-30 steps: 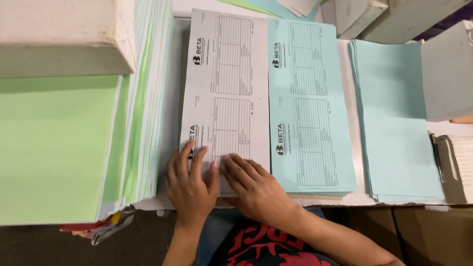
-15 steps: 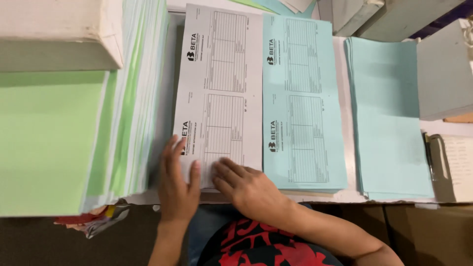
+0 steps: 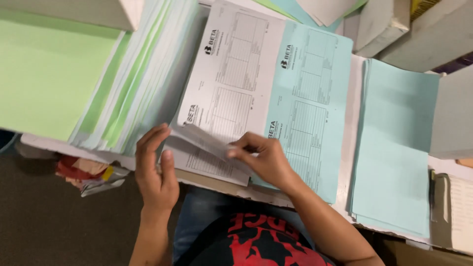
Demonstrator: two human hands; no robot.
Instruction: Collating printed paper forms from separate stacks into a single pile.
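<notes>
A stack of white printed forms lies in front of me, beside a stack of pale blue printed forms. My right hand pinches the near corner of the top white sheet and lifts it, so the corner curls up off the pile. My left hand rests at the near left corner of the white stack, thumb on the paper's edge and fingers along its side.
A tall fanned pile of green, white and blue sheets sits to the left, with green sheets further left. Plain blue sheets lie at right. Cardboard boxes stand at the back right. Crumpled scraps hang below the table edge.
My right hand went from lying flat on the white stack to pinching and raising the top sheet's near corner. My left hand slid to the stack's left edge. The view tilted.
</notes>
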